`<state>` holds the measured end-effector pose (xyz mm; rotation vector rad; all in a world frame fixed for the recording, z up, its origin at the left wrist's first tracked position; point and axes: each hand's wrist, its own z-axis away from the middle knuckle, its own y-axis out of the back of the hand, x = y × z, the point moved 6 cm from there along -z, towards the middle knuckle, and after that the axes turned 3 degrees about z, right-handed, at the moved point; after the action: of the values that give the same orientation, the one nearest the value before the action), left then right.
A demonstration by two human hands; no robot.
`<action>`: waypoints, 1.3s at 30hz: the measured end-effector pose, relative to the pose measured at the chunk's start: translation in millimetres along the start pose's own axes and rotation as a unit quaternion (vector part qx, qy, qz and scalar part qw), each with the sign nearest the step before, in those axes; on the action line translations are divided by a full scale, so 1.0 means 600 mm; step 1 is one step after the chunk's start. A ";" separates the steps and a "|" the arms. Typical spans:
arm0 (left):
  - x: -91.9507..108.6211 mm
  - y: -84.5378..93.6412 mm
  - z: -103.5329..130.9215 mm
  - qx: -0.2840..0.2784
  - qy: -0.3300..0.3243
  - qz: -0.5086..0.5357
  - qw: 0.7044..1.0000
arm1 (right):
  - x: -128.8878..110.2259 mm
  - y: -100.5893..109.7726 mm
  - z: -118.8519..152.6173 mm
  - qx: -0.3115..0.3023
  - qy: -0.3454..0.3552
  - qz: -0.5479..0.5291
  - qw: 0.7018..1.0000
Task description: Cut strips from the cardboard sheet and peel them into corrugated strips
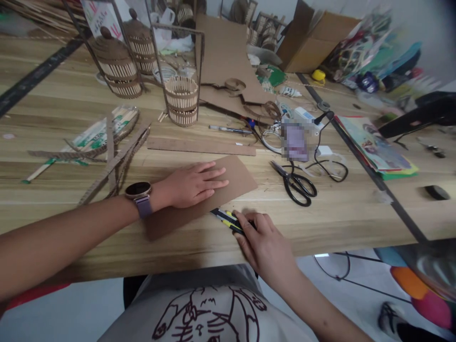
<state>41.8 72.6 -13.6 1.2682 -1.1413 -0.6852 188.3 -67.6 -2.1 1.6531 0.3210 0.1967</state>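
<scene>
My left hand (pixel 194 185) lies flat with its fingers spread on a brown piece of cardboard (pixel 235 175) near the front of the table. Just right of the cardboard's front edge, my right hand (pixel 263 240) grips a black and yellow utility knife (pixel 230 221). Its blade is out and points left, close to that edge; whether it touches the cardboard I cannot tell. Beyond the cardboard lies a long narrow cardboard strip (pixel 199 145). Black-handled scissors (pixel 297 185) rest to the right of the sheet, blades partly apart.
Corrugated strips (pixel 117 164) and packs of sticks (pixel 103 130) lie to the left. Stick-walled lantern-like models (pixel 181 99) stand behind, near a large cardboard sheet (pixel 223 52). A pen (pixel 230 129), a cabled power strip (pixel 308 117) and colourful papers (pixel 370 142) are farther right.
</scene>
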 end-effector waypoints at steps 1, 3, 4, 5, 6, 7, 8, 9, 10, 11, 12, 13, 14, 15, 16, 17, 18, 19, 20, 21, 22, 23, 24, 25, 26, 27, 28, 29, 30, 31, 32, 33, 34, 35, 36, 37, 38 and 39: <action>0.000 -0.001 0.000 0.001 -0.001 0.000 1.000 | -0.001 0.000 0.000 0.000 0.000 0.002 1.000; -0.001 -0.002 0.000 -0.002 -0.002 -0.002 1.000 | -0.004 0.000 0.000 0.002 0.004 0.005 1.000; -0.001 -0.003 -0.001 -0.005 -0.001 -0.004 1.000 | -0.006 0.000 0.000 0.004 0.006 0.006 1.000; -0.002 -0.003 -0.001 -0.007 -0.001 -0.006 1.000 | -0.007 0.001 0.000 0.006 0.007 0.009 1.000; -0.002 -0.003 -0.001 -0.009 -0.001 -0.007 1.000 | -0.008 0.001 -0.001 0.009 0.007 0.013 1.000; -0.002 -0.003 -0.001 -0.011 -0.002 -0.008 1.000 | -0.009 0.002 -0.002 0.011 0.007 0.017 1.000; -0.001 -0.003 -0.002 -0.011 -0.003 -0.007 1.000 | -0.010 0.002 -0.003 0.014 0.008 0.019 1.000; -0.001 -0.002 -0.002 -0.010 -0.004 -0.007 1.000 | -0.011 0.003 -0.005 0.017 0.009 0.020 1.000; -0.001 -0.002 -0.002 -0.010 -0.003 -0.006 1.000 | -0.012 0.004 -0.006 0.020 0.012 0.019 1.000; -0.001 -0.001 -0.002 -0.008 -0.001 -0.005 1.000 | -0.014 0.005 -0.007 0.022 0.016 0.016 1.000; -0.001 -0.001 -0.002 -0.006 0.001 -0.003 1.000 | -0.015 0.006 -0.008 0.024 0.021 0.012 0.999; -0.002 0.000 -0.003 -0.004 0.002 -0.002 1.000 | -0.016 0.006 -0.009 0.025 0.026 0.010 0.999; -0.002 0.000 -0.003 -0.003 0.003 -0.001 1.000 | -0.017 0.006 -0.009 0.024 0.029 0.008 0.999; -0.002 0.000 -0.003 -0.002 0.003 -0.001 1.000 | -0.018 0.006 -0.009 0.022 0.031 0.007 0.999; -0.001 0.000 -0.003 -0.002 0.003 -0.001 1.000 | -0.018 0.006 -0.010 0.020 0.031 0.007 0.999; -0.001 0.001 -0.003 -0.002 0.003 -0.002 1.000 | -0.018 0.006 -0.010 0.018 0.029 0.009 0.999; -0.001 0.001 -0.003 -0.003 0.003 -0.004 1.000 | -0.019 0.006 -0.010 0.015 0.026 0.010 0.999; -0.001 0.001 -0.003 -0.004 0.003 -0.006 1.000 | -0.020 0.006 -0.011 0.014 0.023 0.010 1.000; 0.000 0.002 -0.003 -0.005 0.002 -0.007 1.000 | -0.022 0.006 -0.010 0.012 0.023 0.008 1.000; 0.000 0.002 -0.003 -0.005 0.002 -0.008 1.000 | -0.026 0.006 -0.010 0.010 0.027 0.004 1.000; 0.001 0.003 -0.003 -0.005 0.002 -0.009 1.000 | -0.031 0.006 -0.008 0.008 0.034 -0.002 0.999; 0.002 0.004 -0.004 -0.005 0.002 -0.009 1.000 | -0.038 0.006 -0.007 0.006 0.045 -0.009 0.999; 0.002 0.005 -0.004 -0.006 0.003 -0.010 1.000 | -0.045 0.005 -0.006 0.003 0.056 -0.015 0.998; 0.002 0.005 -0.005 -0.008 0.003 -0.011 1.000 | -0.052 0.005 -0.004 -0.001 0.064 -0.020 0.998; 0.001 0.005 -0.005 -0.009 0.004 -0.012 1.000 | -0.057 0.004 -0.002 -0.003 0.069 -0.023 0.997; 0.000 0.005 -0.006 -0.010 0.004 -0.013 1.000 | -0.059 0.004 -0.001 -0.004 0.070 -0.025 0.997; -0.001 0.004 -0.006 -0.010 0.001 -0.014 1.000 | -0.060 0.003 0.001 -0.005 0.069 -0.027 0.997; -0.001 0.004 -0.006 -0.009 -0.003 -0.015 1.000 | -0.058 0.004 0.004 -0.005 0.068 -0.029 0.997; -0.001 0.003 -0.006 -0.007 -0.008 -0.017 1.000 | -0.053 0.004 0.008 -0.004 0.065 -0.032 0.997; -0.001 0.003 -0.005 -0.004 -0.009 -0.021 1.000 | -0.047 0.005 0.012 -0.004 0.061 -0.036 0.997; -0.002 0.005 -0.004 0.002 -0.002 -0.029 1.000 | -0.038 0.006 0.016 -0.004 0.054 -0.039 0.998; -0.002 0.008 -0.003 0.012 0.017 -0.039 0.999 | -0.028 0.007 0.021 -0.003 0.045 -0.042 0.998; -0.003 0.012 -0.002 0.024 0.046 -0.052 0.997 | -0.017 0.008 0.025 -0.001 0.034 -0.045 0.998; -0.004 0.017 0.000 0.035 0.084 -0.067 0.994 | -0.007 0.009 0.029 0.003 0.024 -0.048 0.999; -0.004 0.023 0.002 0.044 0.126 -0.081 0.988 | 0.002 0.010 0.031 0.009 0.014 -0.051 0.999; -0.002 0.028 0.003 0.047 0.165 -0.094 0.981 | 0.009 0.011 0.033 0.016 0.005 -0.054 0.998; 0.001 0.033 0.005 0.049 0.202 -0.105 0.973 | 0.015 0.012 0.033 0.022 -0.004 -0.056 0.998; 0.004 0.037 0.005 0.049 0.231 -0.116 0.965 | 0.019 0.012 0.033 0.026 -0.012 -0.058 0.998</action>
<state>36.1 74.0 7.9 1.5627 -0.6553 -0.4696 206.0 -83.0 2.4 1.6815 0.4047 0.0812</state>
